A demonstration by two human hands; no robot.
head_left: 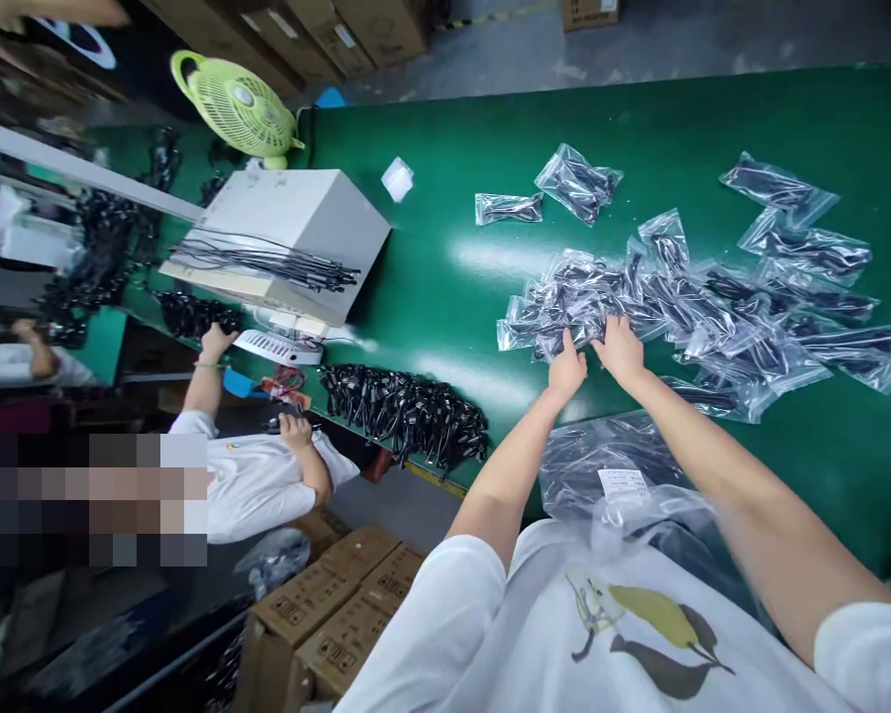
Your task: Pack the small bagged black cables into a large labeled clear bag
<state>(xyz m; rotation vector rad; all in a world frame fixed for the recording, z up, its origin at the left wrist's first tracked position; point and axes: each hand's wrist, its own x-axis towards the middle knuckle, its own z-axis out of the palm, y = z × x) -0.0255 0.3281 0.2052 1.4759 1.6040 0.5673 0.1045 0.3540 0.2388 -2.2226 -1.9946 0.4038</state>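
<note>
Clear plastic bags of dark cables (702, 312) lie heaped on the green tabletop (431, 257) in front of the person. The left hand (568, 374) and right hand (623, 352) touch the heap's near edge, side by side; whether either grips a bag, I cannot tell. A larger, labelled clear bag (579, 460) lies nearer the body.

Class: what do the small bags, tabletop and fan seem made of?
Small bags: glossy plastic film, transparent with creases and glints. Tabletop: satin green surface, perhaps rubber or vinyl, reflecting light. Fan: probably smooth plastic, suggested by its even lime colour.
</note>
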